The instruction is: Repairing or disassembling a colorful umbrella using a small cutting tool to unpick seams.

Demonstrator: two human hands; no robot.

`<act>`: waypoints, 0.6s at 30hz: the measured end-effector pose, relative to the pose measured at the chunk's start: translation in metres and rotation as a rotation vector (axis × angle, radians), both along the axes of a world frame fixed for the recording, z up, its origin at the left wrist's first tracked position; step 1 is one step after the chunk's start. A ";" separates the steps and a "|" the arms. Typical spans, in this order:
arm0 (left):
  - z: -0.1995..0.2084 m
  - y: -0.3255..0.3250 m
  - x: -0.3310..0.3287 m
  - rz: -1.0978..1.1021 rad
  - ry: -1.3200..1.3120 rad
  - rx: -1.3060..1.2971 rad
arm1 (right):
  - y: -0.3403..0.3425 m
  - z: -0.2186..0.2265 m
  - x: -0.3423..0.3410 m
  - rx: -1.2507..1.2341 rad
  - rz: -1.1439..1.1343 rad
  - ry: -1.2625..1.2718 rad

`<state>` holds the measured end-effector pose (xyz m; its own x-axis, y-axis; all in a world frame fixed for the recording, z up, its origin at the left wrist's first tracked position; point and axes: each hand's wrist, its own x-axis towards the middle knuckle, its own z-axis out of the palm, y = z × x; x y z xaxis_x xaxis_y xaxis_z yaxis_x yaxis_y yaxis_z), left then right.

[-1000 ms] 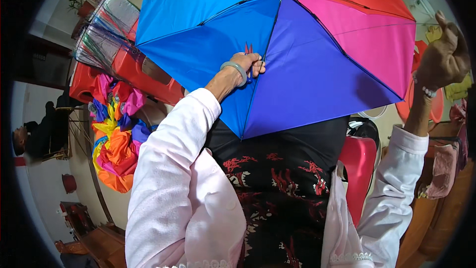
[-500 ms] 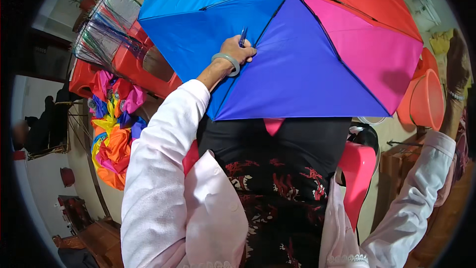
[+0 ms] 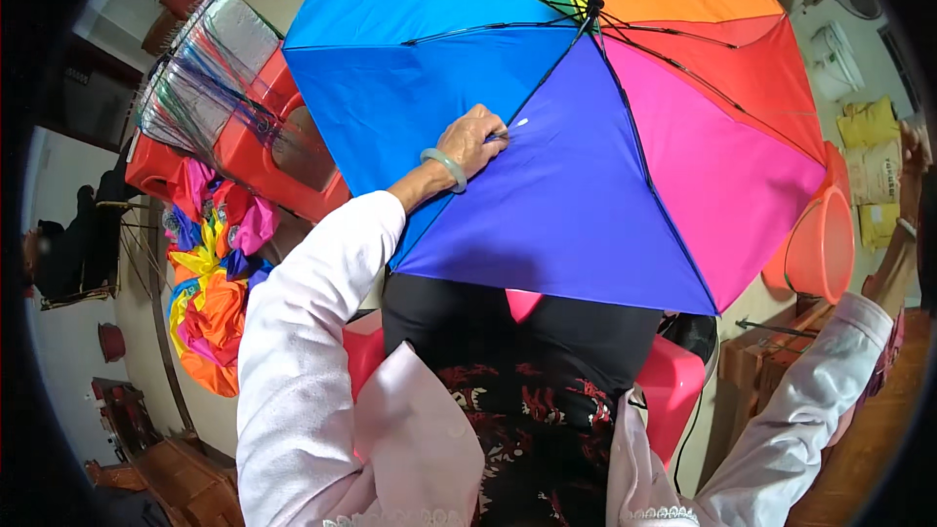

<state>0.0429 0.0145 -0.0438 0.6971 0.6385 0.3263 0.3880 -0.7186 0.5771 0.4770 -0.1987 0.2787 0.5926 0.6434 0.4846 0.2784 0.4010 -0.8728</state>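
Observation:
An opened rainbow umbrella (image 3: 576,195) lies inside-up across my lap, its black ribs meeting at the dark shaft (image 3: 595,5). My left hand (image 3: 473,141), with a pale bangle at the wrist, is closed over the rib between the blue and purple panels. A small dark-blue bit shows at its fingertips, too hidden to name. Beside those fingertips a small white spot (image 3: 522,121) shows on the purple panel. Far out to the right, my right hand (image 3: 914,146) is raised at the dim rim of the picture, away from the umbrella; its fingers are unclear.
At the left, a silvery foam block (image 3: 220,44) with coloured strands rests on a red stool (image 3: 249,151). Bunched multicoloured cloth (image 3: 210,298) hangs below it. An orange bucket (image 3: 820,244) and yellow-and-white sacks (image 3: 871,161) stand at the right. I sit on a pink-red chair (image 3: 673,390).
The umbrella has shifted lower in view, showing more of its shaft and far panels. My left hand has turned knuckles-up, hiding most of the blue thing in it. The white spot has appeared.

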 end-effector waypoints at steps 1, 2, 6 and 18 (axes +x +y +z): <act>-0.004 0.003 -0.002 -0.004 -0.112 -0.004 | 0.013 -0.013 -0.003 -0.149 0.015 -0.071; 0.002 0.004 0.000 -0.010 -0.110 -0.005 | 0.023 -0.028 -0.008 -0.300 0.020 -0.142; 0.039 -0.003 -0.004 0.295 -0.226 -0.924 | 0.083 -0.122 -0.104 -0.792 0.237 -0.551; 0.035 -0.006 0.001 0.302 -0.454 -0.941 | 0.162 -0.286 -0.287 -0.801 0.693 -0.378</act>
<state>0.0442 0.0085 -0.0089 0.4072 0.8922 -0.1954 0.0860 0.1756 0.9807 0.1900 -0.0371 -0.0070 -0.1110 0.9834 -0.1439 0.5148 -0.0669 -0.8547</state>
